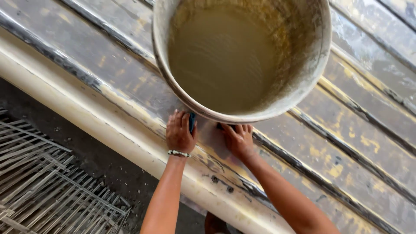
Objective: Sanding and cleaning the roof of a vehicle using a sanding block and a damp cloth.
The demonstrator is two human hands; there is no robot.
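Bucket (242,56) overhead; left hand (180,133) fingers curled on blue tool (191,122).

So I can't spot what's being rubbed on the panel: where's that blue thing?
In the head view the blue thing sits under the left hand, low centre, pressed on the worn panel just below the bucket rim.

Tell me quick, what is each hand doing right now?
Left hand: closed on a small blue tool, pressed to the panel.
Right hand: open, fingers flat on the panel, just under the bucket.
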